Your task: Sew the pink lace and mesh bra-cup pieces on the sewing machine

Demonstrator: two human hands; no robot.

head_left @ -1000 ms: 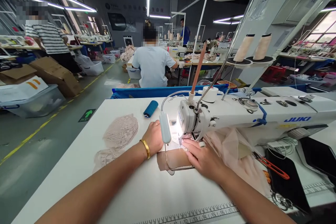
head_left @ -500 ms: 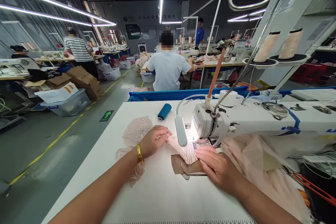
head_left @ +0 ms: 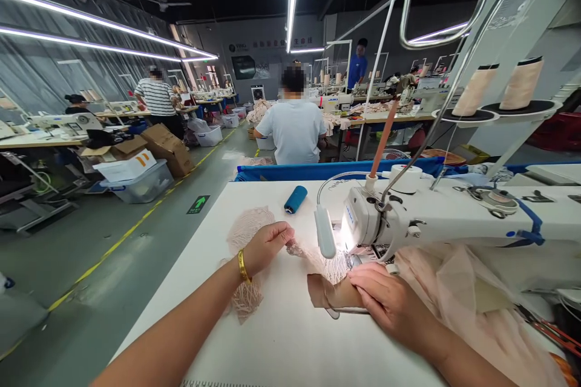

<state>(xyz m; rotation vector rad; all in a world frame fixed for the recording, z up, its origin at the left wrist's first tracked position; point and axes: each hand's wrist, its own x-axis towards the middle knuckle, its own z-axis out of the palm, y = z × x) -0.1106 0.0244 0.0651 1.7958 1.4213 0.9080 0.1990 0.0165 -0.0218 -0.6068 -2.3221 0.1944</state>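
Note:
My left hand (head_left: 267,246), with a gold bangle on the wrist, pinches the edge of a pink lace piece (head_left: 247,236) and holds it stretched toward the needle of the white sewing machine (head_left: 408,217). My right hand (head_left: 385,296) lies flat, fingers together, pressing a tan fabric piece (head_left: 324,291) onto the white table (head_left: 281,344) just in front of the presser foot. The lace runs over the tan piece under the machine's lamp (head_left: 325,239). Pale pink tulle (head_left: 458,290) is bunched to the right, under the machine arm.
A blue thread spool (head_left: 295,199) lies on the table behind the lace. Two beige thread cones (head_left: 499,87) stand on the rack at the right. A person in a pale shirt (head_left: 294,127) sits at the station ahead. Boxes and bins (head_left: 136,169) line the aisle at left.
My left hand left the tan piece, took hold of the lace at the left and drew it over to the needle. My right hand stayed on the tan fabric. My view swung left.

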